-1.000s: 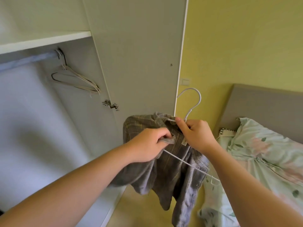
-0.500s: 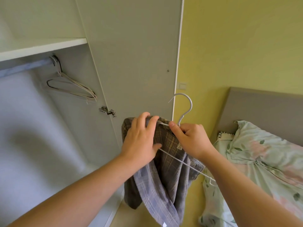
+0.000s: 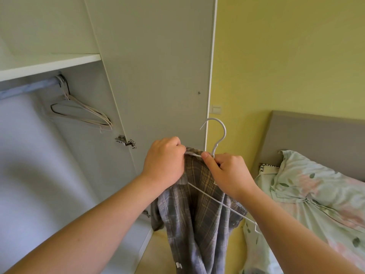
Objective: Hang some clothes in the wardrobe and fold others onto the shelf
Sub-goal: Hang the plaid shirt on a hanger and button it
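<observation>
A grey-brown plaid shirt (image 3: pixel 199 210) hangs partly threaded on a white hanger (image 3: pixel 218 135), held up in front of the open wardrobe door (image 3: pixel 158 76). My left hand (image 3: pixel 165 162) grips the shirt's collar edge together with the hanger's left arm. My right hand (image 3: pixel 227 172) pinches the hanger at the base of its hook, over the collar. The hanger's right arm sticks out bare below my right wrist. Inside the wardrobe, a rail (image 3: pixel 29 89) under the white shelf (image 3: pixel 49 65) carries several empty hangers (image 3: pixel 83 112).
A bed with floral bedding (image 3: pixel 316 194) and a grey headboard (image 3: pixel 316 139) stands on the right against the yellow wall. A door hinge (image 3: pixel 126 142) juts from the wardrobe's side panel. A light switch (image 3: pixel 216 109) sits on the wall by the door edge.
My left hand moved from the shirt's front up to the collar and closed on it at the hanger's left arm. The shirt now hangs lower and straighter; the view has tilted slightly.
</observation>
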`<state>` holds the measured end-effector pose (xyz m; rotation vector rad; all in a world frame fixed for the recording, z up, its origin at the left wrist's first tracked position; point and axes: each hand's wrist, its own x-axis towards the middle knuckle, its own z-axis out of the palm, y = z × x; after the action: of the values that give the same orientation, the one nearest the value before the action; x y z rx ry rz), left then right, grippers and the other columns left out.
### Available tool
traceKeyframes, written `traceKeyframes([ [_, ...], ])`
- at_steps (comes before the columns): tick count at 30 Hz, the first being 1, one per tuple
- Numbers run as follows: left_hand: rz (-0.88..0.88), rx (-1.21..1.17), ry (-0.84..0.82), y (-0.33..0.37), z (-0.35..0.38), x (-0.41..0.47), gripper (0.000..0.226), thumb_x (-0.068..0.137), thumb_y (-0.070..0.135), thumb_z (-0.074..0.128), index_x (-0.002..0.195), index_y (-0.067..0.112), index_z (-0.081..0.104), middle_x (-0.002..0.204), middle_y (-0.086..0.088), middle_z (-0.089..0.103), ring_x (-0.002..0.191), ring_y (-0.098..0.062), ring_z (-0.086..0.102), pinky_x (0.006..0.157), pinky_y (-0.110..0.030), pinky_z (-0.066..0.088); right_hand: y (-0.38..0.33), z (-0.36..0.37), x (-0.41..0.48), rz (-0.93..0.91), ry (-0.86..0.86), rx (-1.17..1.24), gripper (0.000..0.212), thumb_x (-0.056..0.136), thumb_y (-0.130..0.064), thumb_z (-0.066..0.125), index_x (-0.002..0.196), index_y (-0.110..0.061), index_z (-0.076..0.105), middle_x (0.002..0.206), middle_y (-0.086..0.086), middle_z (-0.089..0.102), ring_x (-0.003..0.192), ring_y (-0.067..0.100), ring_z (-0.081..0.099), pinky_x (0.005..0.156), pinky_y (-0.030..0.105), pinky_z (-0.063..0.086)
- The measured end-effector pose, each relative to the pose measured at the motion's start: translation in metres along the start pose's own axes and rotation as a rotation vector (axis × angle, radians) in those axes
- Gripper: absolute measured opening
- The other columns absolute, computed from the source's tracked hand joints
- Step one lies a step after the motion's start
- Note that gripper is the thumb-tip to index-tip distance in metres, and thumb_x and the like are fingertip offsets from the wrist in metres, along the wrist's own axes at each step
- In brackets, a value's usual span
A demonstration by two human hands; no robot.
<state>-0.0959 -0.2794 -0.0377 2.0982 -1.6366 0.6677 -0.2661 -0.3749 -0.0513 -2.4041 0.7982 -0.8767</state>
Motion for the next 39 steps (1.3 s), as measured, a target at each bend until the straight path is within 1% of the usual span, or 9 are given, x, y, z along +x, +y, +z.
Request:
traceKeyframes([
  [3,-0.271,-0.204,-0.198,0.007,-0.016,0.017,0.021,0.09,0.017,0.051,0.089,0.02,0.072,0.091,0.001,0.067,0.084,-0.024,0.06,0.069,-0.028,0.044,0.004,0.003,0.0,-0.04,-0.005,-0.119,0.062,0.099,-0.053,0.044,0.05,-0.015,0.038,0.051,0.004,0.046,0.049,0.022,0.046,0.048,0.036,0.041],
  [7,-0.683,-0.798,-0.469,0.005,-0.024,0.043,0.017,0.079,0.012,0.057,0.083,-0.001,0.068,0.08,-0.016,0.065,0.074,-0.028,0.058,0.067,-0.034,0.042,0.008,0.004,0.003,-0.074,0.012,-0.176,0.059,0.098,-0.054,0.043,0.051,-0.018,0.037,0.054,0.001,0.044,0.049,0.018,0.044,0.047,0.033,0.041],
  [11,-0.837,-1.08,-0.481,0.001,-0.022,0.048,0.02,0.088,-0.001,0.053,0.077,0.007,0.068,0.069,-0.009,0.067,0.068,-0.025,0.062,0.072,-0.035,0.053,0.006,0.001,0.005,-0.118,0.029,-0.161,0.06,0.096,-0.058,0.039,0.05,-0.019,0.038,0.054,0.002,0.045,0.052,0.017,0.046,0.048,0.034,0.042],
  [17,-0.721,-0.977,-0.59,-0.011,-0.023,0.047,0.011,0.083,0.011,0.07,0.089,0.002,0.075,0.076,-0.013,0.071,0.072,-0.025,0.066,0.077,-0.039,0.059,0.007,-0.004,0.005,-0.141,-0.026,-0.092,0.065,0.094,-0.06,0.038,0.05,-0.013,0.04,0.049,0.003,0.045,0.051,0.013,0.041,0.05,0.028,0.036],
  [23,-0.696,-0.782,-0.505,0.0,-0.006,0.041,0.019,0.068,0.033,0.056,0.059,0.016,0.059,0.065,-0.004,0.055,0.067,-0.022,0.05,0.066,-0.032,0.04,0.004,-0.001,0.004,-0.14,-0.04,0.007,0.064,0.097,-0.049,0.053,0.052,-0.003,0.046,0.049,0.009,0.046,0.051,0.023,0.043,0.051,0.03,0.035],
  [27,-0.538,-0.644,-0.482,-0.005,0.017,0.034,0.019,0.088,0.032,0.062,0.091,0.015,0.055,0.087,0.0,0.056,0.083,-0.019,0.053,0.072,-0.03,0.038,0.009,-0.003,0.003,-0.13,-0.022,0.023,0.063,0.097,-0.047,0.054,0.051,-0.006,0.042,0.046,0.006,0.043,0.049,0.021,0.039,0.048,0.023,0.03],
  [30,-0.303,-0.769,-0.351,-0.011,0.016,0.02,0.027,0.09,0.039,0.068,0.101,0.022,0.051,0.091,0.009,0.054,0.079,-0.006,0.051,0.069,-0.018,0.039,0.013,-0.008,0.0,-0.029,0.003,0.086,0.064,0.097,-0.047,0.056,0.051,-0.006,0.037,0.044,-0.001,0.033,0.046,0.014,0.031,0.045,0.021,0.026],
  [33,0.048,-0.499,-0.358,-0.014,0.02,0.008,0.033,0.084,0.05,0.071,0.1,0.031,0.05,0.092,0.014,0.056,0.08,-0.008,0.055,0.072,-0.03,0.046,0.017,-0.011,-0.001,0.07,-0.025,0.153,0.066,0.096,-0.051,0.054,0.056,0.0,0.043,0.048,0.001,0.037,0.046,0.01,0.03,0.046,0.02,0.026],
  [39,0.097,-0.572,-0.239,-0.019,0.019,0.014,0.024,0.085,0.049,0.067,0.094,0.027,0.068,0.091,0.009,0.058,0.077,-0.011,0.057,0.07,-0.03,0.046,0.02,-0.019,0.0,0.29,-0.163,0.686,0.042,0.096,-0.034,0.042,0.068,-0.012,0.064,0.084,0.022,0.054,0.078,0.028,0.048,0.076,0.042,0.039],
])
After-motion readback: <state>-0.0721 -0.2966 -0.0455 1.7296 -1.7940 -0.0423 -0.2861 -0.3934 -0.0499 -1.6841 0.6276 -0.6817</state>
